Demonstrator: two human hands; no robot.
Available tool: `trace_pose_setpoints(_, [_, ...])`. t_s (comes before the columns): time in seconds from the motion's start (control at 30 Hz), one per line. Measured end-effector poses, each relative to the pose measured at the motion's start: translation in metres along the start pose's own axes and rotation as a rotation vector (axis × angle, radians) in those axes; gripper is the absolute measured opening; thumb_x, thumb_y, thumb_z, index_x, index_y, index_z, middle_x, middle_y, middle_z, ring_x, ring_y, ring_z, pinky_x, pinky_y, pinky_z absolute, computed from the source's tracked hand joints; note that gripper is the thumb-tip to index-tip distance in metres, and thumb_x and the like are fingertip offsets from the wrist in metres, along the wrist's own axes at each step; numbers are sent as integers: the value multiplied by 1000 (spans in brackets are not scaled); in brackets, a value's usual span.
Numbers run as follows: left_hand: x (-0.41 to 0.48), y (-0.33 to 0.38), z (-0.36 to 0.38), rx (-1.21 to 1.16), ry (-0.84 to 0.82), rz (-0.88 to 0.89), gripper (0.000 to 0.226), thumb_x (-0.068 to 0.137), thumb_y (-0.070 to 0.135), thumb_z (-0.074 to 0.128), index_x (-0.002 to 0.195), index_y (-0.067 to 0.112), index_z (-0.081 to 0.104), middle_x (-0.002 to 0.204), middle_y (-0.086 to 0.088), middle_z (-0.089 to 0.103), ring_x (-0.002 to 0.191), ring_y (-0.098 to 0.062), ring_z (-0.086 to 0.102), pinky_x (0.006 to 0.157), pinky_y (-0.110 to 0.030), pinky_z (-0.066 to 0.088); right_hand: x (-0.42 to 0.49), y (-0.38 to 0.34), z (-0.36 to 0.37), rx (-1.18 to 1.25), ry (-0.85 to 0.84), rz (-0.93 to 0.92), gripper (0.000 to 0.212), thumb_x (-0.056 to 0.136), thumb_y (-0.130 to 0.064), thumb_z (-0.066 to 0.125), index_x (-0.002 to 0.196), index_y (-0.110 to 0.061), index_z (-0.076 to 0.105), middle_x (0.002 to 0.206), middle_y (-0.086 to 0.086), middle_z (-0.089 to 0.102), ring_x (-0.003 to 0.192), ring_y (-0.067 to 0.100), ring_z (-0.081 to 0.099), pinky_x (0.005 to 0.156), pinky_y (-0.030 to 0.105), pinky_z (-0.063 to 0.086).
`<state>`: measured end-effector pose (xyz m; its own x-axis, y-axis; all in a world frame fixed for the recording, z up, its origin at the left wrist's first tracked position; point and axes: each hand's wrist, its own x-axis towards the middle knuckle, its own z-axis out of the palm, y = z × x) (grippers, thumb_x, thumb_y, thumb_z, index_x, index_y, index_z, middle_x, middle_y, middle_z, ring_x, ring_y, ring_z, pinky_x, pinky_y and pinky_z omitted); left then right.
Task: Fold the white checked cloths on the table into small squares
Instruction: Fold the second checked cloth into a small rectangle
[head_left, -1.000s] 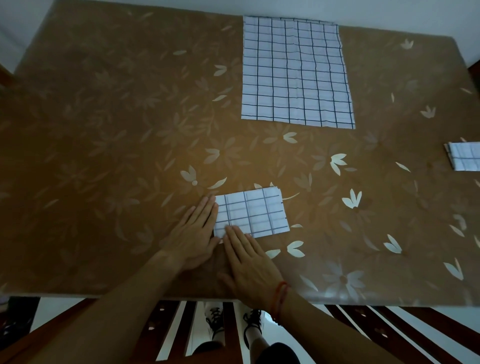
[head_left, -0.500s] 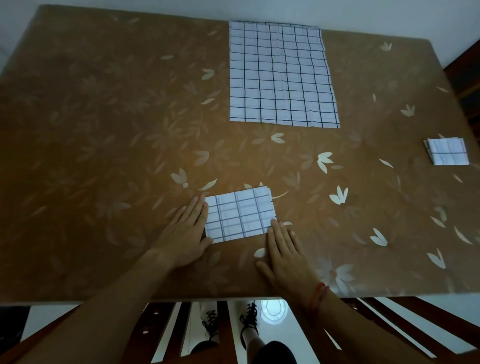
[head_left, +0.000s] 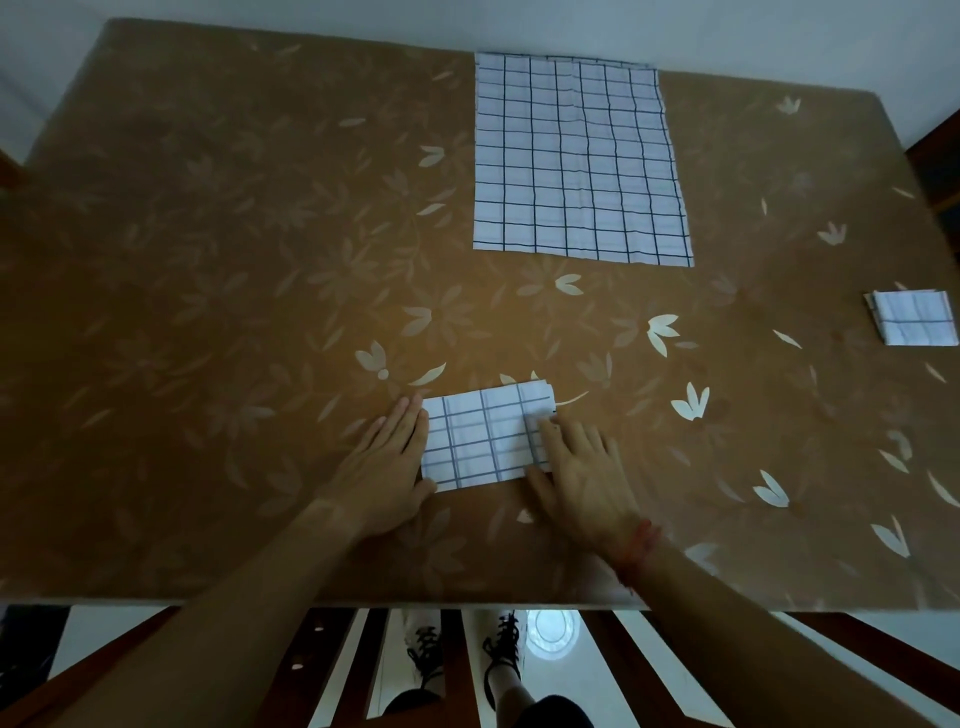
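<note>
A white checked cloth folded into a small rectangle lies near the table's front edge. My left hand rests flat on the table with its straight fingers along the cloth's left edge. My right hand lies flat with its fingers on the cloth's right end, covering that corner. A larger checked cloth is spread flat at the far side of the table. At the right edge sits a third cloth, folded into a small square.
The table wears a brown cover with a pale flower and leaf pattern. Its front edge runs just below my wrists. Brown wooden bars and my shoes show beneath it.
My right hand has slid from the cloth's near left corner along the front edge to its right end. The left hand has stayed at the left edge.
</note>
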<state>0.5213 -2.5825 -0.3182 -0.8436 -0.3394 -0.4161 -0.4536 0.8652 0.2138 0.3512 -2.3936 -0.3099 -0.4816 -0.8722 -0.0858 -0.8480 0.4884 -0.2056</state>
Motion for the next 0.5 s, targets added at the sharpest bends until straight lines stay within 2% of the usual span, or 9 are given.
trace_pose_setpoints(0.07, [1,1,0,-6,2,-2,82,96,48,38,150,10,-11,156,-4,-24,139,-12,-26,115,-31,-11,23,0,-6,-3,-1,-36,57,87,-37,52,138,-14,44,130,9,53,107,27,53,88,41,44])
trace_pose_setpoints(0.13, [0,1,1,-7,-1,-4,82,96,48,37,150,10,-12,156,-5,-25,140,-13,-26,115,-32,-11,46,-1,-11,2,-73,-72,64,83,-32,58,143,-18,39,139,6,46,114,27,49,93,40,40])
trace_pose_setpoints(0.27, [-1,1,0,-10,-4,-12,82,96,47,38,150,10,-12,156,-5,-26,142,-15,-25,117,-33,-9,79,-2,-13,-6,-220,-72,72,77,-36,67,141,-24,37,144,4,39,121,29,44,99,42,36])
trace_pose_setpoints(0.4, [-1,1,0,-20,2,-10,81,96,46,38,150,10,-12,155,-5,-27,142,-15,-26,118,-33,-9,98,-2,-15,-68,-298,-56,62,76,-41,71,129,-22,46,141,6,41,125,30,41,100,44,39])
trace_pose_setpoints(0.5, [-1,0,1,-35,15,-9,82,96,45,39,151,10,-11,156,-4,-26,142,-14,-26,117,-32,-10,108,-2,-18,-19,-354,-35,54,74,-41,71,121,-22,52,135,3,48,125,28,42,100,43,39])
